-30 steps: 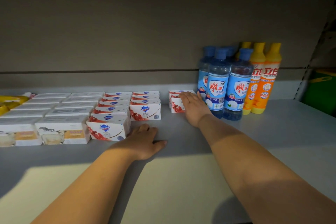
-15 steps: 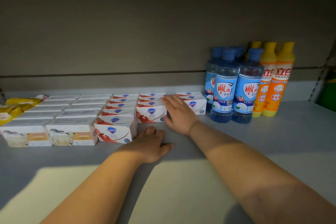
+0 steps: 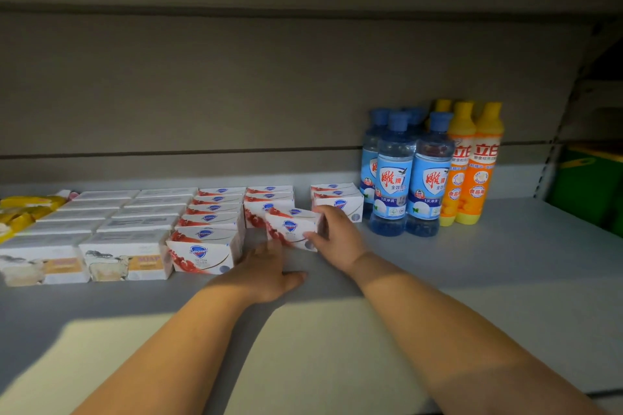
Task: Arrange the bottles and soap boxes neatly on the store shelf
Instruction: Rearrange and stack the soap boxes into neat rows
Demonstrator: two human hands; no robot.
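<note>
One soap box point(image 3: 291, 229), likely light and stiff, sat gripped by its right end in the right hand point(image 3: 337, 236); left hand point(image 3: 266, 271) lay flat.

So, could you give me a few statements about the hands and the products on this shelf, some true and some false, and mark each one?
1. The right hand grips a red-and-white soap box. True.
2. The left hand grips a bottle. False: it rests on the shelf, holding nothing.
3. The orange bottles stand to the right of the blue bottles. True.
4. The blue bottles lie on their sides. False: they stand upright.
</note>
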